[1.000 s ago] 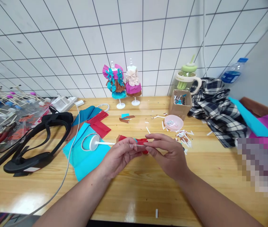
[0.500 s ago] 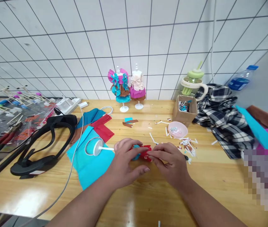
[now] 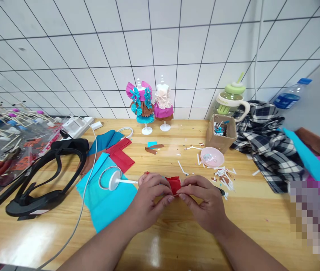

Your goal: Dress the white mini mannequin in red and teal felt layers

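My left hand [image 3: 148,199] and my right hand [image 3: 203,201] meet at the middle of the wooden table [image 3: 160,241], both pinched on a small piece of red paper [image 3: 174,184] wrapped on a white mannequin stand. The stand's rod and round base [image 3: 111,180] stick out to the left, over a cyan paper sheet [image 3: 103,199]. My fingers hide most of the mannequin's body.
Two dressed paper mannequins [image 3: 150,101] stand at the back by the tiled wall. A cardboard box [image 3: 221,131], pink dish [image 3: 212,156] and paper scraps [image 3: 223,177] lie right of centre. A black headset [image 3: 44,173] with white cable lies left; checked cloth [image 3: 264,143] and coloured sheets lie right.
My hands have drawn closer together and lower toward the table, fingers now closed more tightly around the red paper. The camera view shifted slightly.
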### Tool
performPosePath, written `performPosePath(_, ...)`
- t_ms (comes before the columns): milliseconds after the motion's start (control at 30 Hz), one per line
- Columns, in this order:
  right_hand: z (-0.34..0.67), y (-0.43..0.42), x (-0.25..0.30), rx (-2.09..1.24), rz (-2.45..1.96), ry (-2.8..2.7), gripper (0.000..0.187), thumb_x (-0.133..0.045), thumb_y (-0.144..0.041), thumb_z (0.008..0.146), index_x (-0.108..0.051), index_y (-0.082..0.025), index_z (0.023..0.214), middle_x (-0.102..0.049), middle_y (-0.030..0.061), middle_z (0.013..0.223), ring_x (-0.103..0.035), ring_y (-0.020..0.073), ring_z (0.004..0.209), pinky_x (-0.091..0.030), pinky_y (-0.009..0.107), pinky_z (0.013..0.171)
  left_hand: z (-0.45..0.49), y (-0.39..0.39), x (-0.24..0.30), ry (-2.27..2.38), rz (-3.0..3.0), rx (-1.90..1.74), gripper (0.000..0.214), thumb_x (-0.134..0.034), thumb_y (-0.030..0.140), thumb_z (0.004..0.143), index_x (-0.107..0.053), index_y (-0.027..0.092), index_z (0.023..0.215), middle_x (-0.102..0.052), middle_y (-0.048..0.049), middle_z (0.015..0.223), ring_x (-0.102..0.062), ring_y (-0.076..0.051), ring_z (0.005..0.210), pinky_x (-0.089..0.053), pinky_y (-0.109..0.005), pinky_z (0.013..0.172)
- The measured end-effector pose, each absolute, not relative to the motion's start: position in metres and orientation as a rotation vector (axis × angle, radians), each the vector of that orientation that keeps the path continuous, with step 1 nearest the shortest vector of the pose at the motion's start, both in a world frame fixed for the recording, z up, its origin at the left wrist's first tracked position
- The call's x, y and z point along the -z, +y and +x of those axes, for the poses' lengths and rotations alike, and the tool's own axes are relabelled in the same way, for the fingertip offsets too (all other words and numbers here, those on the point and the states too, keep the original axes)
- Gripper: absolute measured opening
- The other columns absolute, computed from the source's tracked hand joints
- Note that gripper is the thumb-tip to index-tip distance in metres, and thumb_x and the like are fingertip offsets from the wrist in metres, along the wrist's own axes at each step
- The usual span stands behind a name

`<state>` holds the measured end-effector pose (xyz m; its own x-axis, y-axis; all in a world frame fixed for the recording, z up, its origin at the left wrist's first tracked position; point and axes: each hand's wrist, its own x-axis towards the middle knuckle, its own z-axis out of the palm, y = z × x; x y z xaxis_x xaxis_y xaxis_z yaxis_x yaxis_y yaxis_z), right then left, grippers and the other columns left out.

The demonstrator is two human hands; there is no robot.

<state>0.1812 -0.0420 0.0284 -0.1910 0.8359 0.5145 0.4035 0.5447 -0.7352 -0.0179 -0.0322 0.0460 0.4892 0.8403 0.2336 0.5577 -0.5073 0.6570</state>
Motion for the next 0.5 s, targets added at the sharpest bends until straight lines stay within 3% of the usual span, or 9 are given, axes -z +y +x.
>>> performPosePath(100,0.1832,-0.04,-0.028,-0.548,-1.035,-1.859,0.015,-0.06,-0.016,0.085,-0.072,-0.025,0.088,-0.067,0.0033,0.09,-0.062,0.017,0.086,-0.051,0.032,0.077,-0.0179,-0.0301,-0.0443,1.164,2.196,-0.709,0.017,-0.053,0.032,0.091,-0.063,0.022,0.081,-0.066,-0.0021,0.087,-0.054,-0.019,0.089,-0.033,-0.038,0.084)
performPosePath(167,0.1852,-0.0393,-0.029,-0.511,-1.051,-1.932,0.028,-0.056,-0.012,0.084,-0.068,-0.024,0.107,-0.066,0.0058,0.106,-0.06,0.0194,0.099,-0.05,0.035,0.086,-0.0181,-0.0289,-0.0431,1.204,2.21,-0.691,0.018,-0.053,0.033,0.091,-0.062,0.022,0.081,-0.066,-0.002,0.088,-0.054,-0.019,0.089,-0.032,-0.038,0.085)
performPosePath(233,0.1869,-0.0396,-0.0316,-0.467,-1.027,-2.032,0.051,-0.051,-0.008,0.081,-0.053,-0.019,0.131,-0.059,0.0101,0.126,-0.054,0.0221,0.114,-0.045,0.039,0.097,-0.0182,-0.0283,-0.043,1.242,2.243,-0.684,0.017,-0.053,0.033,0.091,-0.063,0.022,0.083,-0.066,-0.0023,0.09,-0.054,-0.02,0.09,-0.03,-0.04,0.088)
performPosePath(300,0.1873,-0.0406,-0.0343,-0.416,-0.943,-2.153,0.061,-0.05,-0.008,0.079,-0.043,-0.016,0.14,-0.054,0.0118,0.134,-0.049,0.0238,0.121,-0.04,0.043,0.102,-0.0181,-0.0283,-0.0445,1.268,2.282,-0.664,0.015,-0.053,0.033,0.091,-0.064,0.023,0.087,-0.067,-0.0028,0.094,-0.054,-0.02,0.092,-0.028,-0.041,0.092)
performPosePath(367,0.1864,-0.0415,-0.0355,-0.321,-0.867,-2.221,0.052,-0.053,-0.011,0.082,-0.051,-0.02,0.134,-0.06,0.0085,0.129,-0.052,0.0236,0.117,-0.039,0.043,0.1,-0.0177,-0.0288,-0.047,1.277,2.324,-0.624,0.015,-0.052,0.032,0.091,-0.065,0.025,0.089,-0.067,-0.0024,0.095,-0.054,-0.021,0.094,-0.025,-0.044,0.095)
performPosePath(500,0.1842,-0.0414,-0.0319,-0.186,-0.842,-2.193,0.034,-0.057,-0.013,0.089,-0.062,-0.026,0.12,-0.073,0.0013,0.101,-0.062,0.0166,0.09,-0.044,0.036,0.084,-0.0172,-0.03,-0.0522,1.273,2.349,-0.545,0.016,-0.053,0.032,0.091,-0.064,0.024,0.083,-0.067,-0.0009,0.092,-0.054,-0.02,0.094,-0.018,-0.047,0.1)
